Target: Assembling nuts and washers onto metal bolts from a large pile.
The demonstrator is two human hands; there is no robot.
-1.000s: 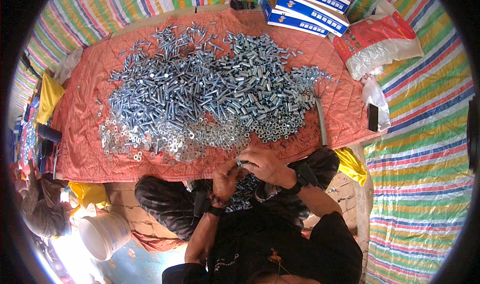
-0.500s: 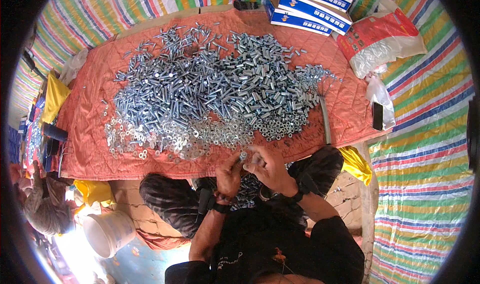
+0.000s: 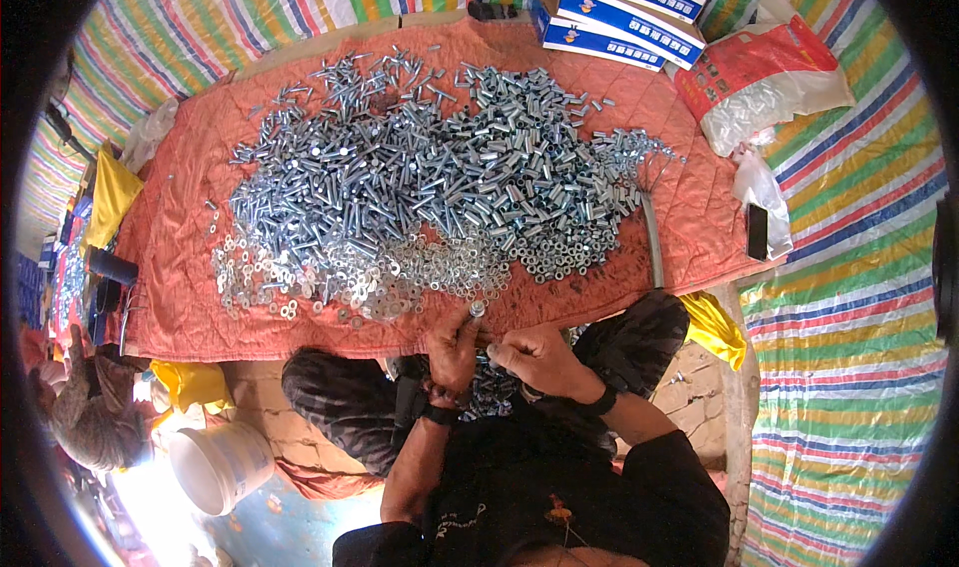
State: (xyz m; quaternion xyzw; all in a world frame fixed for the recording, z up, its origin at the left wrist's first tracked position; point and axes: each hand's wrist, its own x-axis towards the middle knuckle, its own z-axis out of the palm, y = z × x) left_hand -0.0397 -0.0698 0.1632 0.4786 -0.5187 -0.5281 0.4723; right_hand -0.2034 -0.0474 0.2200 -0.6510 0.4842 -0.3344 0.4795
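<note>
At the near edge of the red quilted cloth (image 3: 170,297), my left hand (image 3: 455,352) is closed around a metal bolt (image 3: 478,309). Its round end, which looks ringed by a washer or nut, stands above my thumb and fingertips. Just to the right, my right hand (image 3: 544,357) has its fingers curled with the thumb pressed to them. Whatever it may hold is too small to make out. Beyond my hands lie flat washers (image 3: 370,287), thin ring washers (image 3: 460,267) and nuts (image 3: 559,259). Farther back are heaped bolts (image 3: 340,182) and metal sleeves (image 3: 519,147).
A metal bar (image 3: 652,239) lies right of the heap, a black phone (image 3: 756,232) near the right edge. Blue-and-white boxes (image 3: 619,27) and a red-and-white sack (image 3: 769,77) stand at the back right. A white bucket (image 3: 220,469) is lower left, with another person's hand (image 3: 75,352) beyond it.
My right hand has come away from the bolt's top, dropping slightly lower and to the right, its fingers curling. My left hand still holds the bolt, now slightly to the left.
</note>
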